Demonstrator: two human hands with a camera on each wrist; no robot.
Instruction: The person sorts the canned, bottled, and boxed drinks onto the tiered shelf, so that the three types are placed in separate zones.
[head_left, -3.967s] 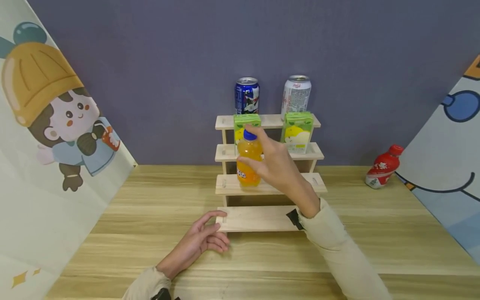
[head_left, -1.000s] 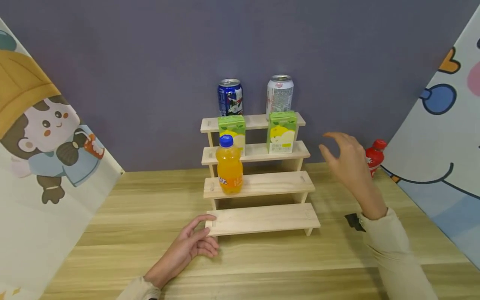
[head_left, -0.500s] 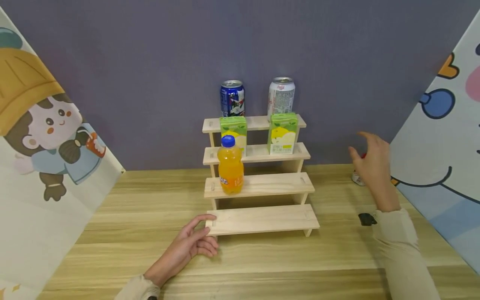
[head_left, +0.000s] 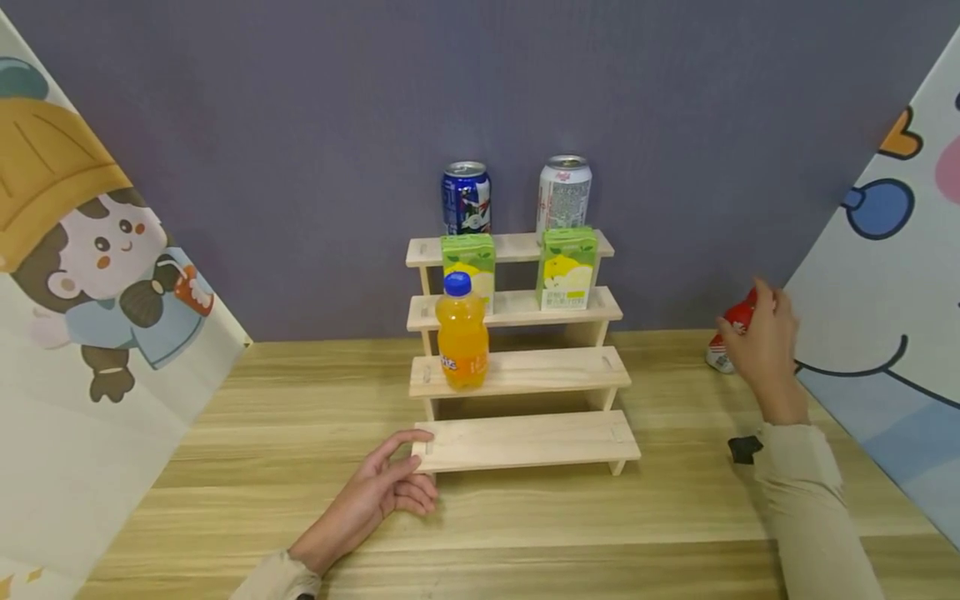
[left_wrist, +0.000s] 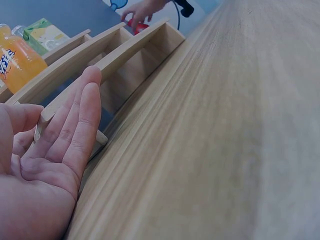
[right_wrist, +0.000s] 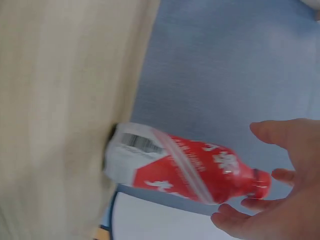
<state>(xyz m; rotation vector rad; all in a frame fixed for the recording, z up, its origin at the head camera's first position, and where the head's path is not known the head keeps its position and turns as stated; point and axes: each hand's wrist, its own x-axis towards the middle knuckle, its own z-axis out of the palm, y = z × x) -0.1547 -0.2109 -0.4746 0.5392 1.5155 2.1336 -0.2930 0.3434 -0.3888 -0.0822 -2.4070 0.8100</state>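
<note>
My left hand (head_left: 386, 479) holds the front left end of the lowest step of a wooden step shelf (head_left: 525, 442), its index finger over the board and the thumb at the front edge. Far to the right, my right hand (head_left: 767, 358) is at a red and white plastic bottle (right_wrist: 185, 167). In the right wrist view the fingers lie around the red cap, and the thumb stands apart from the bottle. The bottle leans, with its base at the table's back edge. An orange soda bottle (head_left: 462, 342) with a blue cap stands on the shelf's second step from the bottom.
Two green juice boxes (head_left: 567, 275) stand on the third step. On the top step are a blue can (head_left: 467, 200) and a white can (head_left: 564, 196). A dark wall (head_left: 300, 167) rises behind the table (head_left: 300, 400), with cartoon-printed panels at both sides.
The right hand has left the orange soda bottle on the step and moved right to the red and white bottle. The left hand has kept its hold on the shelf.
</note>
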